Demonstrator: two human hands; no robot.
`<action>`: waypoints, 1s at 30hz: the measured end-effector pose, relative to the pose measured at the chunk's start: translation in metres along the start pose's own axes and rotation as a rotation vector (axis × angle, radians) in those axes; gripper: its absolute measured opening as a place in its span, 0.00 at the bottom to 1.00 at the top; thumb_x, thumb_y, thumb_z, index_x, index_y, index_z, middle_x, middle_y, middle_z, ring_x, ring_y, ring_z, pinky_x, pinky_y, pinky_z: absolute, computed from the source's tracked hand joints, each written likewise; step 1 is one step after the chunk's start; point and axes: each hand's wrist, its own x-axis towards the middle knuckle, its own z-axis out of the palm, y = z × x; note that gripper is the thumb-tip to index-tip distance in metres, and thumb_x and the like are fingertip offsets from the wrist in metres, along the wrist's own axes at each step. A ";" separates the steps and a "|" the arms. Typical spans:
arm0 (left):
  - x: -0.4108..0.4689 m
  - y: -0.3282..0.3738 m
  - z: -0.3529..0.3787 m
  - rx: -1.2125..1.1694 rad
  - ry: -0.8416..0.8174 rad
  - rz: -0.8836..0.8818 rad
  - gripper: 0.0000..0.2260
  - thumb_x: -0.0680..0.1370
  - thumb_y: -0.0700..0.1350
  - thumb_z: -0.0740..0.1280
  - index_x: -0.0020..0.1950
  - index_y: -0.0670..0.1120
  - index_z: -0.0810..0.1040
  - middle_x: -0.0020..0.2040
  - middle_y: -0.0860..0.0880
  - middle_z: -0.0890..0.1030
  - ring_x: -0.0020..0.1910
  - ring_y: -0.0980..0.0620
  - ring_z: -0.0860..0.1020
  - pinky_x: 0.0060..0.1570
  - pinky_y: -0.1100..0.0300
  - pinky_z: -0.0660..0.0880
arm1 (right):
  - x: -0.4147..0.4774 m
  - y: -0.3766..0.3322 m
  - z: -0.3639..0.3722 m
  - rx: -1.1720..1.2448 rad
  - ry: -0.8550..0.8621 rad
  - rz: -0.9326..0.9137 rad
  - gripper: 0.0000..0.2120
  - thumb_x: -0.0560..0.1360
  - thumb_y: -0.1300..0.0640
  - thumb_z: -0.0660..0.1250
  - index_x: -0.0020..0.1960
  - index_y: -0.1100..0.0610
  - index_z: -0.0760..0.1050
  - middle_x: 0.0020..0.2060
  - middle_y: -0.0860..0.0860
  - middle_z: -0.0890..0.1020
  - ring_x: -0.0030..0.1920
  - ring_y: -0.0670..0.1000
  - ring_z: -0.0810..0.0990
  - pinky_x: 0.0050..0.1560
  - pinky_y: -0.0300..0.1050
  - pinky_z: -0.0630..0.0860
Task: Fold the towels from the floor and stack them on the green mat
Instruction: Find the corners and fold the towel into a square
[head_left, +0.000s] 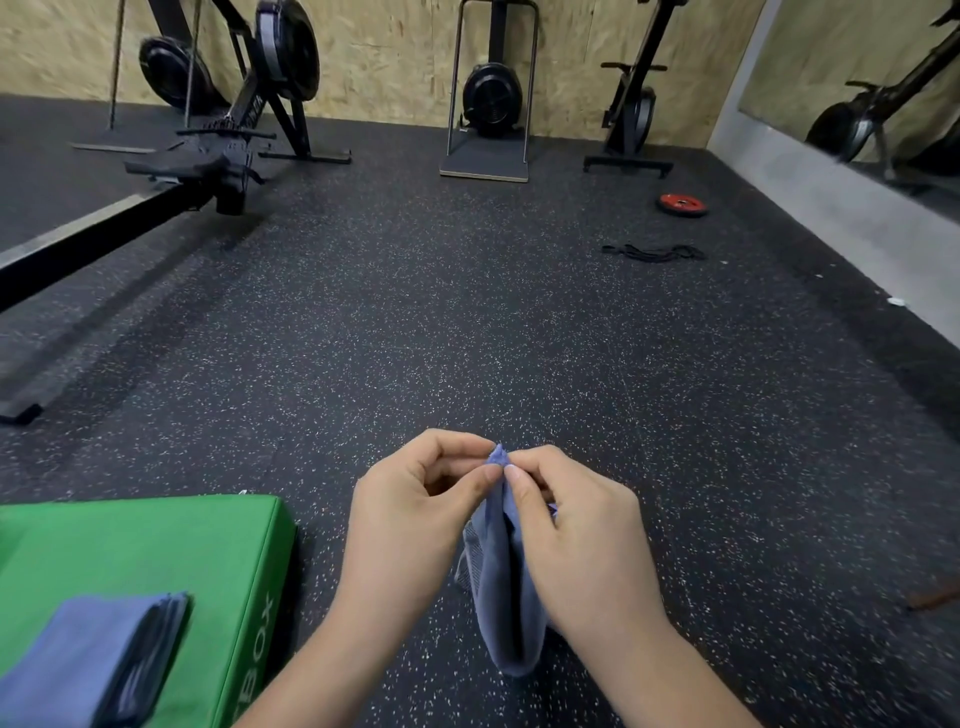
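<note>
A blue-grey towel (501, 587) hangs in the air between my hands, above the speckled black floor. My left hand (410, 525) and my right hand (576, 540) both pinch its top corner together, thumbs and fingertips touching at the cloth's tip. The towel droops down doubled between my wrists. At the lower left lies the green mat (156, 545), a thick padded block. A stack of folded blue-grey towels (88, 660) rests on its near part.
A rowing machine (156, 182) stretches across the left side of the floor. Exercise machines (491, 98) stand along the far wooden wall. A red weight plate (682, 203) and black bands (654, 253) lie at the right, near a mirror wall.
</note>
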 end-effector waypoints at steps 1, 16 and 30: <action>-0.001 0.000 0.001 0.012 0.020 0.006 0.10 0.78 0.40 0.78 0.50 0.57 0.87 0.45 0.54 0.90 0.49 0.54 0.88 0.56 0.53 0.82 | -0.001 0.000 0.002 -0.025 -0.008 -0.006 0.08 0.85 0.53 0.65 0.57 0.47 0.83 0.45 0.40 0.84 0.48 0.45 0.83 0.50 0.52 0.80; 0.007 0.000 -0.010 -0.055 0.066 0.066 0.09 0.79 0.36 0.75 0.48 0.51 0.87 0.44 0.47 0.88 0.43 0.52 0.85 0.43 0.62 0.80 | -0.002 -0.010 -0.003 0.203 -0.248 0.112 0.20 0.84 0.60 0.65 0.68 0.37 0.74 0.56 0.39 0.85 0.58 0.39 0.84 0.61 0.43 0.81; 0.027 0.004 -0.044 -0.092 0.030 0.135 0.12 0.80 0.33 0.72 0.50 0.50 0.87 0.44 0.51 0.85 0.45 0.56 0.79 0.50 0.62 0.75 | 0.014 0.016 -0.007 -0.282 -0.350 0.059 0.12 0.83 0.42 0.66 0.44 0.46 0.74 0.50 0.39 0.72 0.50 0.41 0.70 0.57 0.47 0.70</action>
